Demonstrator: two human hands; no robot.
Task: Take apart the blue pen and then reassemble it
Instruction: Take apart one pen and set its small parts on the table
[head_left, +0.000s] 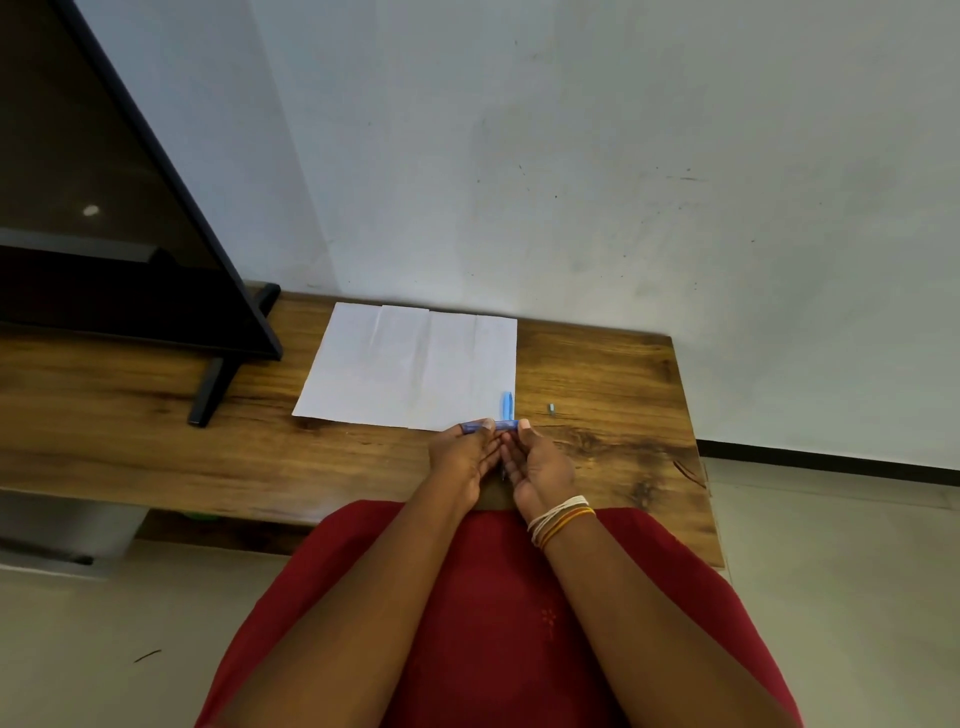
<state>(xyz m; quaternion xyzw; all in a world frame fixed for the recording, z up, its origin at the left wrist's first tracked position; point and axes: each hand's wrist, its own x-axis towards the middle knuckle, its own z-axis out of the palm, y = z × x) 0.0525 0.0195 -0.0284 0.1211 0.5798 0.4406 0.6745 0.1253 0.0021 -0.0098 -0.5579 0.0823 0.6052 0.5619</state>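
The blue pen barrel (503, 426) lies level between my two hands, just above the front edge of the white paper. My left hand (464, 457) pinches its left end and my right hand (540, 465) pinches its right end, palms turned up. A light blue pen cap (507, 405) rests on the paper's right corner, just beyond the barrel. A small grey pen piece (551, 409) sits on the wooden table (623, 384) to the right of the paper. A thin dark piece shows between my palms; I cannot tell what it is.
A creased white sheet of paper (410, 364) lies on the table against the wall. A black monitor (104, 208) with its stand foot (210, 387) fills the left side. The table's right edge is close by, with floor beyond it.
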